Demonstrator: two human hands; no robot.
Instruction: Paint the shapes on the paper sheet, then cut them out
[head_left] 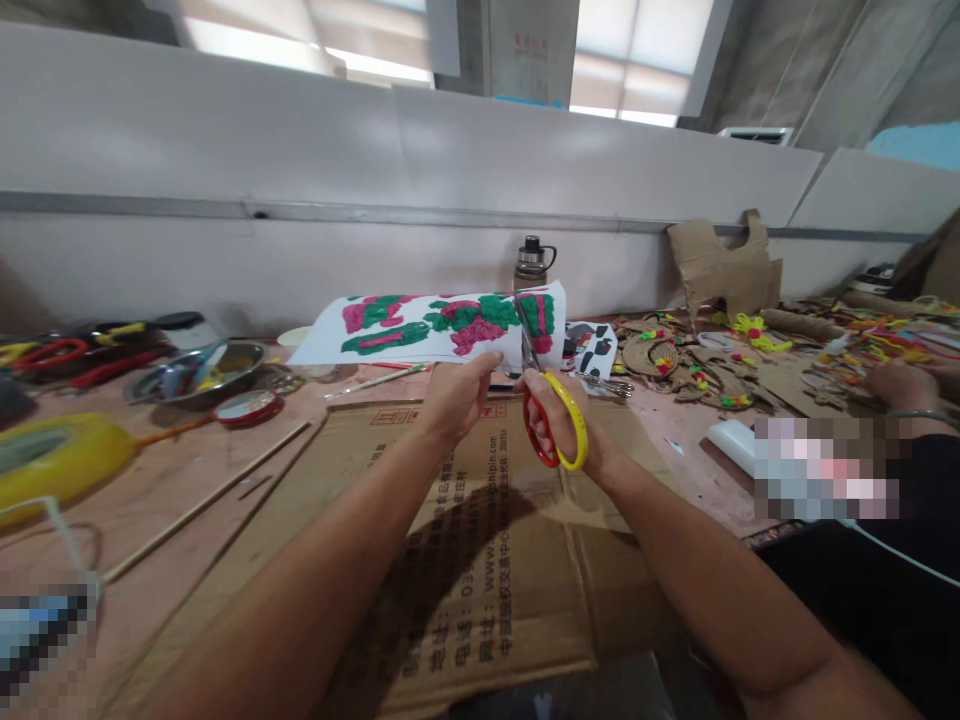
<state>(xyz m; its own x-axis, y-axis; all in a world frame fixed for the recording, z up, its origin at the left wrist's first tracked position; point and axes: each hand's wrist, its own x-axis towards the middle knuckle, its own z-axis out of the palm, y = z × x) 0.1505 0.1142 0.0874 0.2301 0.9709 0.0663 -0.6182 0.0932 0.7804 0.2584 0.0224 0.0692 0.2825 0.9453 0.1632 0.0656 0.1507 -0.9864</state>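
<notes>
My left hand [459, 400] pinches the lower edge of a white sheet [439, 312] with green and magenta painted patches, held up above the cardboard. Red and yellow handled scissors [571, 425] are in my right hand [553, 405], with its fingers through the handles. Their blades reach up across the right part of the sheet, between painted patches. Beneath both forearms lies a flat brown cardboard piece [540, 560] with printed writing. Behind the sheet's right end a smaller sheet with dark patches [596, 350] lies on the table.
A bottle [531, 262] stands behind the sheet. At the left are a metal bowl [199, 375], a yellow tape roll [64, 460] and a wooden stick [210, 500]. Cardboard crafts [660, 355] cover the right side, near another person's hand [904, 387].
</notes>
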